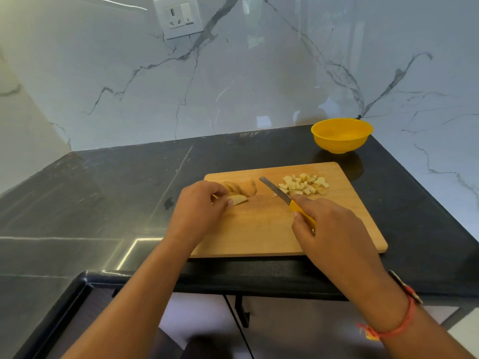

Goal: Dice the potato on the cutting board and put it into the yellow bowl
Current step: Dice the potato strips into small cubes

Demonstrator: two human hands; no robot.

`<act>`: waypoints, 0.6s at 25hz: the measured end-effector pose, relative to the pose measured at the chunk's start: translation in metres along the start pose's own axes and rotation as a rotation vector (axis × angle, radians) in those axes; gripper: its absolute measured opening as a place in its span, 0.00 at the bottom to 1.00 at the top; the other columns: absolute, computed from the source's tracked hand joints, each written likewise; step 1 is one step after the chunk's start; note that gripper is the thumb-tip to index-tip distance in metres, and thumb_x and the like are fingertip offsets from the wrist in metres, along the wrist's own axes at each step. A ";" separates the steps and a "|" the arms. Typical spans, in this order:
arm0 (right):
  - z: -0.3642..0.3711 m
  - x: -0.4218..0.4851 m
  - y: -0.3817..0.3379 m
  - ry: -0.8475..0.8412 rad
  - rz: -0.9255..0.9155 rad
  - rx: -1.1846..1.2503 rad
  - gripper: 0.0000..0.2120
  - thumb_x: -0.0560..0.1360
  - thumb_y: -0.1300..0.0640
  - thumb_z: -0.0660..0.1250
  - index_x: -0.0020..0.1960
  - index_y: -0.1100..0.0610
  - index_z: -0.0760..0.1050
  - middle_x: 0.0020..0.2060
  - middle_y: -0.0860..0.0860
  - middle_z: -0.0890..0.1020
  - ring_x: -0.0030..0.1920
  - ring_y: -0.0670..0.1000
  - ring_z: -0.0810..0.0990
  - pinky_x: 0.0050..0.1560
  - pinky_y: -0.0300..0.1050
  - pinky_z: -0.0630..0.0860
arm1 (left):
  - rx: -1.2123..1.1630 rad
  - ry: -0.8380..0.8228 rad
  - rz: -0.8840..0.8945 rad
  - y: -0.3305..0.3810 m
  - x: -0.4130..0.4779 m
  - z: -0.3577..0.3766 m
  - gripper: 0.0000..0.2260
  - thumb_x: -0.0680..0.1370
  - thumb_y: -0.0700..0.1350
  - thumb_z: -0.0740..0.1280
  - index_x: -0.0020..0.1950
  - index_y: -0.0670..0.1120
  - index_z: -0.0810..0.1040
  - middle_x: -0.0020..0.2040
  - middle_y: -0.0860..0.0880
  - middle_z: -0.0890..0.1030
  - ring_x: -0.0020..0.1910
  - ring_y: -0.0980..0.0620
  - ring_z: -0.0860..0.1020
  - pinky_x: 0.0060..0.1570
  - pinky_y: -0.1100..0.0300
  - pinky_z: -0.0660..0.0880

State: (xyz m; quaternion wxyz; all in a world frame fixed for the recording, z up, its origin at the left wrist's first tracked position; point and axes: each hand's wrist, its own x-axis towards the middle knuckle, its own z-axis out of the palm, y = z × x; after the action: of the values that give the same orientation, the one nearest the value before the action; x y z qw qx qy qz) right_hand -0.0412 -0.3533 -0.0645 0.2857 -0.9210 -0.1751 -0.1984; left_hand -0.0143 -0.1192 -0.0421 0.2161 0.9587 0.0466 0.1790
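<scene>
A wooden cutting board lies on the black counter. My left hand pinches a potato slice at the board's left; more uncut potato pieces lie just behind it. My right hand grips a knife by its yellow handle, the blade pointing up and left, off the potato. A pile of diced potato sits at the board's far right part. The yellow bowl stands behind the board at the right, apart from both hands; nothing shows inside it.
The black counter stretches to the left, with its front edge just below the board. A marble wall with a socket plate rises behind. The counter's right edge runs close to the bowl and board.
</scene>
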 end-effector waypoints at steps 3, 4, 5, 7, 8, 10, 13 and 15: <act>0.005 0.004 0.000 -0.011 -0.007 -0.003 0.20 0.79 0.48 0.60 0.71 0.47 0.72 0.44 0.42 0.79 0.40 0.43 0.75 0.40 0.40 0.76 | 0.042 -0.050 0.000 -0.011 -0.006 0.002 0.15 0.76 0.55 0.71 0.60 0.52 0.82 0.52 0.57 0.83 0.46 0.61 0.76 0.48 0.65 0.69; 0.005 0.004 0.001 -0.007 0.007 0.003 0.20 0.79 0.48 0.60 0.71 0.47 0.72 0.44 0.42 0.79 0.40 0.43 0.75 0.40 0.40 0.75 | 0.039 -0.052 0.014 -0.011 -0.006 0.004 0.15 0.76 0.56 0.70 0.60 0.52 0.82 0.51 0.57 0.83 0.45 0.61 0.76 0.48 0.66 0.69; 0.005 0.004 0.003 -0.002 0.022 0.013 0.20 0.79 0.48 0.60 0.71 0.47 0.72 0.45 0.42 0.79 0.40 0.43 0.74 0.40 0.39 0.74 | 0.032 -0.045 0.026 -0.011 -0.006 0.005 0.15 0.76 0.56 0.70 0.60 0.53 0.82 0.50 0.57 0.83 0.44 0.60 0.76 0.47 0.65 0.70; 0.005 0.003 0.005 0.010 0.051 0.039 0.20 0.79 0.48 0.61 0.71 0.47 0.72 0.44 0.43 0.79 0.39 0.43 0.74 0.39 0.40 0.74 | 0.015 -0.027 0.046 -0.009 -0.005 0.008 0.12 0.76 0.56 0.71 0.56 0.53 0.84 0.45 0.58 0.83 0.43 0.60 0.76 0.43 0.67 0.69; 0.004 0.002 0.005 0.015 0.060 0.046 0.20 0.79 0.48 0.61 0.71 0.48 0.72 0.43 0.43 0.79 0.39 0.43 0.74 0.38 0.40 0.74 | 0.000 -0.020 0.047 -0.008 -0.005 0.009 0.10 0.75 0.55 0.71 0.54 0.53 0.84 0.43 0.58 0.82 0.42 0.60 0.76 0.40 0.69 0.68; 0.006 0.001 0.006 0.016 0.064 0.038 0.20 0.79 0.47 0.60 0.71 0.48 0.72 0.41 0.42 0.77 0.38 0.43 0.73 0.36 0.38 0.72 | -0.061 0.000 0.042 -0.004 -0.006 0.013 0.06 0.75 0.53 0.73 0.49 0.53 0.84 0.39 0.59 0.79 0.39 0.61 0.75 0.37 0.72 0.66; 0.007 0.000 0.006 0.016 0.062 0.017 0.20 0.79 0.47 0.60 0.70 0.48 0.72 0.39 0.41 0.75 0.37 0.42 0.72 0.33 0.34 0.66 | -0.178 0.041 0.084 0.004 -0.009 0.020 0.04 0.74 0.49 0.74 0.46 0.52 0.83 0.38 0.58 0.80 0.40 0.60 0.77 0.39 0.70 0.71; 0.007 0.000 0.006 0.022 0.068 0.005 0.20 0.79 0.47 0.60 0.70 0.48 0.72 0.39 0.41 0.76 0.37 0.41 0.72 0.33 0.32 0.64 | -0.221 0.039 0.123 0.013 -0.010 0.025 0.04 0.74 0.48 0.74 0.48 0.52 0.83 0.40 0.57 0.80 0.41 0.60 0.77 0.42 0.70 0.73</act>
State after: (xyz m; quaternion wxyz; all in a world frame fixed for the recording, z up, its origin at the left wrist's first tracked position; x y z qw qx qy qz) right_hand -0.0371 -0.3535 -0.0727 0.2966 -0.9235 -0.1410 -0.1985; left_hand -0.0146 -0.1423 -0.0610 0.3082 0.9263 -0.0281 0.2148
